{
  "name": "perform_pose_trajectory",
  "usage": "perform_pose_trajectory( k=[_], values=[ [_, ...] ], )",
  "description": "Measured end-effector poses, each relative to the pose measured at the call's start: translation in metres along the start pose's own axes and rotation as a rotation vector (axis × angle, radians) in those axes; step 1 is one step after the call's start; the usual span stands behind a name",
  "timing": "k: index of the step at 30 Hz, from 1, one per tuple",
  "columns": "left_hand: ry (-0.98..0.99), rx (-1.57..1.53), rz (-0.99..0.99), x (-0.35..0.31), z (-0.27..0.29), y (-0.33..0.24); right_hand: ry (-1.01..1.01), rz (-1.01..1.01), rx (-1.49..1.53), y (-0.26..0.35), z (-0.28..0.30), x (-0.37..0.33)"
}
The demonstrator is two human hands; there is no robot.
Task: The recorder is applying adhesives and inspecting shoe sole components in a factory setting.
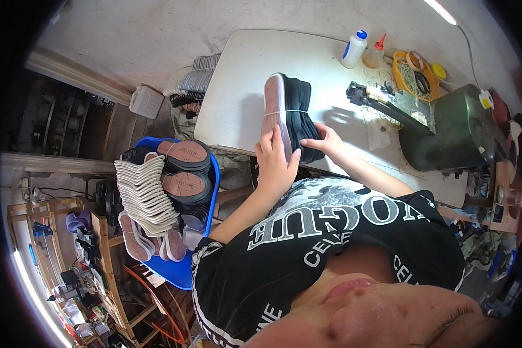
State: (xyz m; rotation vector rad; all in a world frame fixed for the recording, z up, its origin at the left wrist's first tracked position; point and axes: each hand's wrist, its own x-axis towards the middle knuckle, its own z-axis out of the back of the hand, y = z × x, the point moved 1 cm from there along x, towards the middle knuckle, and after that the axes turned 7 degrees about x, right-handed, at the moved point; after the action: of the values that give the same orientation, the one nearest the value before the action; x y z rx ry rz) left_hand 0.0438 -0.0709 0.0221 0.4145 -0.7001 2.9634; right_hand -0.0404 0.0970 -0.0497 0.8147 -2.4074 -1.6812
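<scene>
The soles, tied with a band, were at the near edge of the surface, clasped from two sides: the left grip held its fingers spread against the pink face, the right grip curled partway round the black side

The black soles look matt and rubbery, the table smooth, the plastic tub glossy, the shelf wooden.

Remotely, I view a shoe workshop: banded long black soles at a white round-cornered desk, curved cream soles stacked nearby.
</scene>
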Motion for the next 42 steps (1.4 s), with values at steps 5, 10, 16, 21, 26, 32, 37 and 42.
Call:
perform_pose_trajectory(
  k=[5,10,16,21,26,32,37,42],
  values=[
    [0.158,-0.297,-0.174,-0.021,0.005,-0.004,0.079,0.413,-0.312,0.057,0.013,0.025],
    [0.063,-0.004,-0.131,0.024,-0.017,0.047,-0.106,0.678,-0.832,0.089,-0.007,0.048],
    [0.197,0.267,-0.313,0.07,0.02,0.104,0.544,0.051,-0.99,0.048,-0.039,-0.02],
    [0.292,0.431,-0.427,0.103,0.015,0.117,0.272,0.367,-0.753,0.012,-0.018,0.003],
    [0.378,0.353,-0.295,0.123,0.002,0.11,-0.049,0.484,-0.652,0.042,-0.011,0.022],
    [0.444,0.22,0.03,0.142,-0.013,0.091,0.002,0.429,-0.661,0.007,-0.021,0.027],
    [0.66,-0.818,0.314,0.12,-0.024,0.083,-0.222,0.568,-0.546,0.02,-0.03,0.033],
    [0.677,-1.245,0.651,0.091,-0.03,0.088,-0.103,0.501,-0.54,0.032,-0.022,0.041]
  ],
)
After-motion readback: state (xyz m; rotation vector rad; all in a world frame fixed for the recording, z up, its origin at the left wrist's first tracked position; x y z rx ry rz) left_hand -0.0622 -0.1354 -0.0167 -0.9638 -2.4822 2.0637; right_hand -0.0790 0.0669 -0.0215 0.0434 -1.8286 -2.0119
